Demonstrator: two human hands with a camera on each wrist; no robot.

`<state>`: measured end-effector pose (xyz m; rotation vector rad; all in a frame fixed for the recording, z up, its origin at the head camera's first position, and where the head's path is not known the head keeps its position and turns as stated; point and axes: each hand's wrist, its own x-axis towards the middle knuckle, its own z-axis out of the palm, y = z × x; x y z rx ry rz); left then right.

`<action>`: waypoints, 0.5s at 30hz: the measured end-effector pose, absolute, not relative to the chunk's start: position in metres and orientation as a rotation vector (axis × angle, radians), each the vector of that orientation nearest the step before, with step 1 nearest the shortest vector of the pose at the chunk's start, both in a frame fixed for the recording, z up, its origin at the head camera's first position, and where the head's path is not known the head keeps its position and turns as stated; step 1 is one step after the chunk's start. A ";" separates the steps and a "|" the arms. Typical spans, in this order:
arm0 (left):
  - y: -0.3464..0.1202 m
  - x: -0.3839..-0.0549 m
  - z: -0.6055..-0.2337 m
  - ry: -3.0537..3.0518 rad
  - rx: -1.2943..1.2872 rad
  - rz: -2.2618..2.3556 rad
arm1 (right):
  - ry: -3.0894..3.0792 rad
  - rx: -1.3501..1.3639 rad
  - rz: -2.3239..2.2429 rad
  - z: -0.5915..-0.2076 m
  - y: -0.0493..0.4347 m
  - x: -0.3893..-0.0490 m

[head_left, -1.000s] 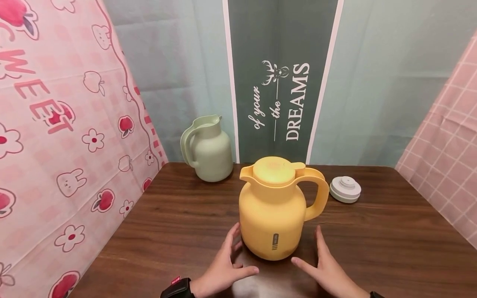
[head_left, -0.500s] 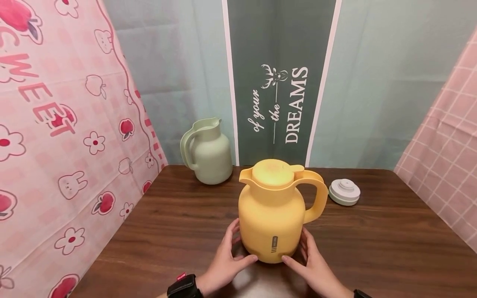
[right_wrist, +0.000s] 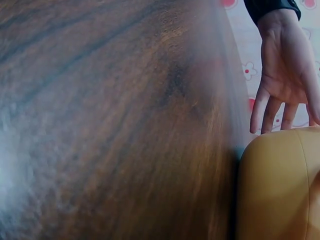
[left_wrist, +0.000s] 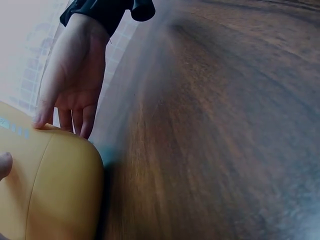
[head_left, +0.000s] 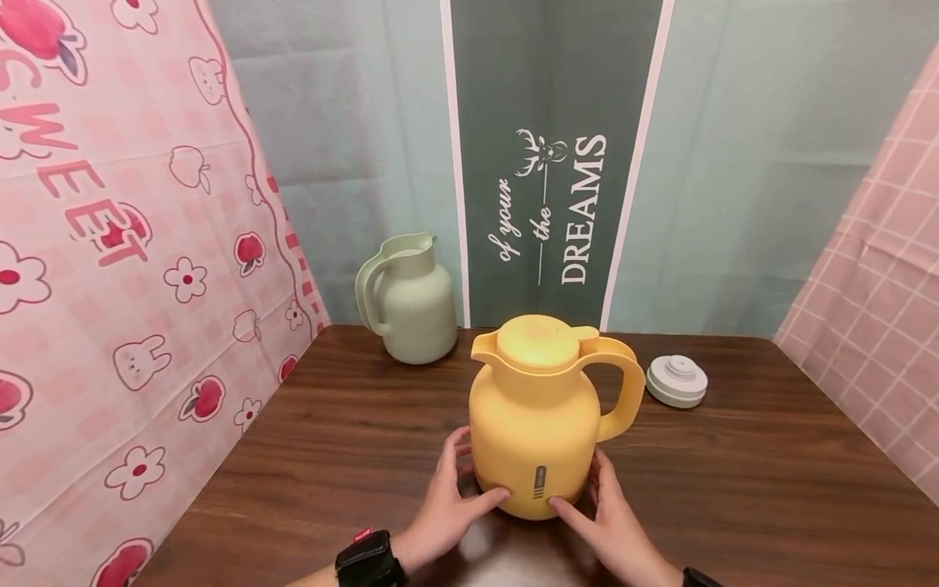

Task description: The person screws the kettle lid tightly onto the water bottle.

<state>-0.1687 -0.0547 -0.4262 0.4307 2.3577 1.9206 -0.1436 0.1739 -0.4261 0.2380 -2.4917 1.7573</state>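
Note:
A yellow thermos jug stands upright on the table, its lid on, spout to the left and handle to the right. My left hand grips the lower left side, thumb across the front and fingers reaching behind. Opposite it, my right hand holds the lower right side below the handle, its thumb near the dark label. In the left wrist view the right hand appears beyond the jug. The right wrist view has the left hand at the jug's far side. Some fingertips are hidden behind it.
A pale green jug with an open top stands at the back left of the brown wooden table. At the back right lies a round white lid. Patterned cloths hang along the back and both sides.
Both hands have closed in on the yellow jug; the right hand moved left from beside it to its lower side. The thumbs now touch the front. The jug stays on the table.

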 end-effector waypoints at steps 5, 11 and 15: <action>-0.051 -0.176 -0.425 2.436 0.453 1.881 | -2.476 0.256 1.763 -0.428 0.175 -0.151; -0.046 -0.190 -0.424 2.422 0.450 1.908 | -2.463 0.258 1.736 -0.429 0.177 -0.165; -0.044 -0.200 -0.426 2.448 0.435 1.892 | -2.479 0.248 1.722 -0.430 0.180 -0.176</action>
